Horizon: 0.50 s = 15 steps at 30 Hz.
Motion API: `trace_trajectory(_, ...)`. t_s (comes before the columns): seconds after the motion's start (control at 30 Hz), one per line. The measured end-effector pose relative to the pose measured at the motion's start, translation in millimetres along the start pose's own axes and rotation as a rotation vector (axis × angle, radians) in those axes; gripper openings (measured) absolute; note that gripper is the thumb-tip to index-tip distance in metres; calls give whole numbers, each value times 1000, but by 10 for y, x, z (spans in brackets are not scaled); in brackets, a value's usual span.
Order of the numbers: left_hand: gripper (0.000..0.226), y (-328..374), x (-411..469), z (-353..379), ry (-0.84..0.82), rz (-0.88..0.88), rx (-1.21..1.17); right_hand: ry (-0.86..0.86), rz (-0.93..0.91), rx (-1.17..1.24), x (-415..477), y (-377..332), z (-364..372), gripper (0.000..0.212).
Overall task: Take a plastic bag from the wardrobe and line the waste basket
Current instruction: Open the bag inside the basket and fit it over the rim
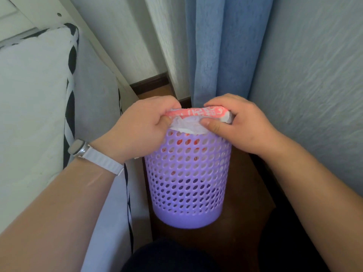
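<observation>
A purple perforated waste basket [187, 185] stands upright on the dark wooden floor. A white plastic bag with red print [196, 119] sits in its mouth, and red and white show through the holes. My left hand [141, 128] pinches the bag's edge at the rim's left side. My right hand [241, 124] pinches it at the right side, thumb pressed on the white plastic. The bag's edge is stretched between both hands over the rim, whose far side is hidden.
A bed with a white and black-striped mattress cover [35, 99] lies close on the left. A blue curtain [225, 46] and a white curtain [167, 36] hang right behind the basket. A textured wall [314, 75] is on the right. My dark-clothed knee [169, 256] is below.
</observation>
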<state>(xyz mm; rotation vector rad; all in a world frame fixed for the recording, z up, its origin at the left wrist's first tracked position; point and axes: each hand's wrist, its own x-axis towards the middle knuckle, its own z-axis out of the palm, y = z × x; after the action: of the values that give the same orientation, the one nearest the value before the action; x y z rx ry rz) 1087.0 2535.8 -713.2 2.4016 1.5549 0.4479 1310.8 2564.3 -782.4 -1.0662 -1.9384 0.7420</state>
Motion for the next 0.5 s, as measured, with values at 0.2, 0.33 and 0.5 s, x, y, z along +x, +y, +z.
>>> trace_trajectory(0.2, 22, 26, -11, -19, -19, 39, -39, 64, 93, 0, -35, -24, 99, 35)
trace_trajectory(0.33, 40, 143, -4, 72, -66, 125, 33, 98, -45, -169, -35, -71, 219, 34)
trace_trajectory(0.5, 35, 104, 8, 122, -71, 117, 49, 56, -20, -122, -25, -127, 262, 27)
